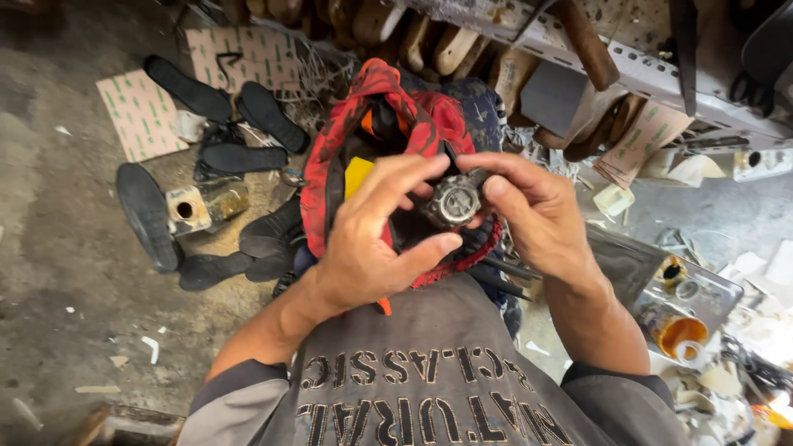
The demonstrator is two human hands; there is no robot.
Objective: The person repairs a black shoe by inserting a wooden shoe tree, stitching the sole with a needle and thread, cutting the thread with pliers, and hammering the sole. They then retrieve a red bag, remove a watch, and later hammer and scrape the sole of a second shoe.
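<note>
Round metal cap, grey and dirty, is held up between both hands, just above the person's lap. It is pinched from two sides. The left hand is curled around it, with the thumb pressed under the cap and the fingers bent over its top left edge. The right hand is closed on the cap's right side, with the thumb flat against its rim and a finger laid across the top. Both grips are tight and narrow, with only the cap between the fingertips.

Right behind the cap, a red and black cloth is seen, bunched up on the lap. A bit of yellow is tucked inside it, just left of the left fingers. Below the grip, a grey shirt with letters on it is seen.

Far to the left of the hands, black shoe soles are spread on the dusty floor, beside sheets of card with green marks. A small tin is set among the soles. Above the grip, wooden shoe forms are lined up under a metal shelf. To the lower right of the right hand, a pot with orange stuff is set on a metal tray, well apart from the cap.
</note>
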